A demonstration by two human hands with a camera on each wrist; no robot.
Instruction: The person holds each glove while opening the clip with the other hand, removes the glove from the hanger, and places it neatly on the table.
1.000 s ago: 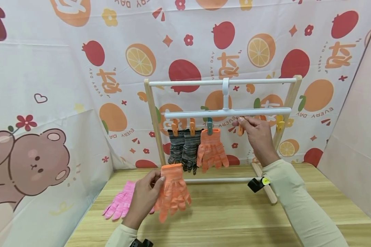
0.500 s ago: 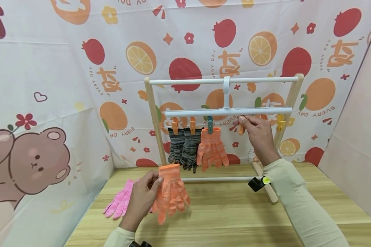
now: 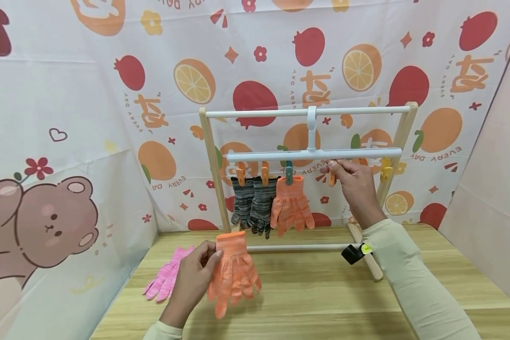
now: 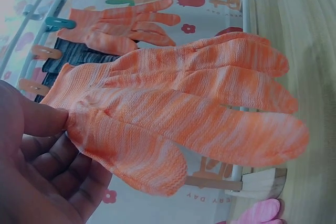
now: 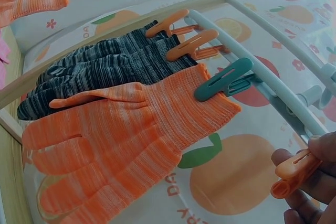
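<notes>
My left hand [image 3: 195,276] pinches an orange knitted glove [image 3: 233,269] by the edge of its cuff, fingers of the glove hanging down above the table. In the left wrist view the thumb [image 4: 44,119] presses on the cuff side. My right hand [image 3: 357,186] pinches an orange clothespin [image 5: 296,171] under the white hanger bar [image 3: 348,153]. Left of it, a second orange glove [image 3: 292,203] hangs from a teal clothespin [image 3: 289,173]. Two dark grey striped gloves [image 3: 262,205] hang from orange clothespins [image 3: 265,174] further left.
A pink glove [image 3: 165,278] lies on the wooden table [image 3: 314,302], partly behind the left forearm. The hanger hooks onto a wood-and-white rack [image 3: 259,114]. A yellow clothespin [image 3: 386,171] sits at the bar's right end. A printed cloth [image 3: 153,61] stands behind.
The left hand has drawn the orange glove slightly down and left, away from the rack. The right hand stays on the clothespin at the bar.
</notes>
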